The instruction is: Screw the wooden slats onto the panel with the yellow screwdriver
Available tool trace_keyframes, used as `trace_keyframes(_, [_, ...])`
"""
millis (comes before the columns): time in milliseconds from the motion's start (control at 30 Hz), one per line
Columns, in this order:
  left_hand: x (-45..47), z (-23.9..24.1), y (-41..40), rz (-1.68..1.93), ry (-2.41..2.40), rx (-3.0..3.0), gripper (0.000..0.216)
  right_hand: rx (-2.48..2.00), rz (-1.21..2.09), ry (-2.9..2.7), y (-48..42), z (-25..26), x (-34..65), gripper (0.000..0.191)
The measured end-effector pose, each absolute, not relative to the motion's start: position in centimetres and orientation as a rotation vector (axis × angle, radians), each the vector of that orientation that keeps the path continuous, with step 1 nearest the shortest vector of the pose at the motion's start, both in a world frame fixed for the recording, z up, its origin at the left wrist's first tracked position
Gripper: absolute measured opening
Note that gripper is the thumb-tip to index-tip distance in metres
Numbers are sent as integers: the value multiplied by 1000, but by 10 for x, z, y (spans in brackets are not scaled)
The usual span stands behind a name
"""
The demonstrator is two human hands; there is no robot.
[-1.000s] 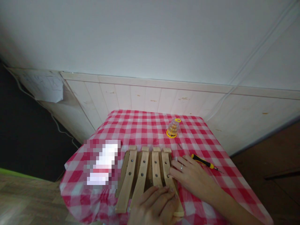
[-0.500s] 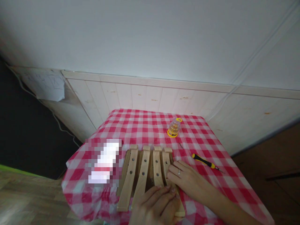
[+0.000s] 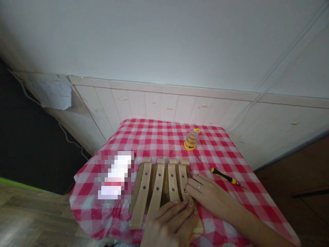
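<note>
Wooden slats (image 3: 139, 210) with curved sides and end blocks lie side by side on a wooden base (image 3: 139, 176). Dark screw heads (image 3: 157, 188) sit in several holes. My left hand (image 3: 172, 223) reaches across the near part of the slats, its bent fingers closed on the rightmost slat (image 3: 184, 171); its thumb is hidden. My right hand (image 3: 203, 190), with a ring, comes in from the right. Its fingers are drawn together at that same slat, close to the lower screw hole. Anything small between them is hidden.
A yellow-and-black screwdriver (image 3: 226, 176) lies to the right. Behind the slats stands a clear bit holder with a yellow base (image 3: 190, 141), a thin dark bit (image 3: 198, 158) near it. A pixelated patch (image 3: 115, 176) covers something at left. A checked cloth (image 3: 154, 137) covers the table against the wall.
My right hand has shifted slightly toward me along the rightmost slat, uncovering more of it near the upper hole. My left hand stays over the near part of the slats.
</note>
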State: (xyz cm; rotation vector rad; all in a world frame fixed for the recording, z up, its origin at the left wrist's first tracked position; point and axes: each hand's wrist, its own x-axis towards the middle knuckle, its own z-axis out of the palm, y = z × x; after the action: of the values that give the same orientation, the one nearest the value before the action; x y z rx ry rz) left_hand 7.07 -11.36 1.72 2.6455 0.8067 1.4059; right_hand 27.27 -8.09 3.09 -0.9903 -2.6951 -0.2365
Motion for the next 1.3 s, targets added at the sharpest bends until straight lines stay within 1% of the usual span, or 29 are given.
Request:
trace_keyframes(167, [72, 20, -113, 1418, 808, 2644, 43, -982, -274, -2724, -81, 34, 272, 21])
trace_keyframes(367, [69, 23, -112, 1356, 797, 2668, 44, -995, -301, -2752, -81, 37, 271, 24])
trace_keyframes(667, [68, 29, -110, 1328, 784, 2689, 45, -1005, -243, -2719, -81, 38, 270, 25])
trace_keyframes(900, [69, 28, -110, 1325, 772, 2674, 45, -1030, -314, -2746, -82, 31, 265, 25])
trace_keyframes(1167, [66, 20, -111, 1280, 744, 2649, 42, -1088, -158, -2712, -85, 29, 262, 24])
trace_keyframes(1300, [64, 16, -111, 1193, 735, 2678, 33, -1125, -94, -2703, -85, 27, 261, 24])
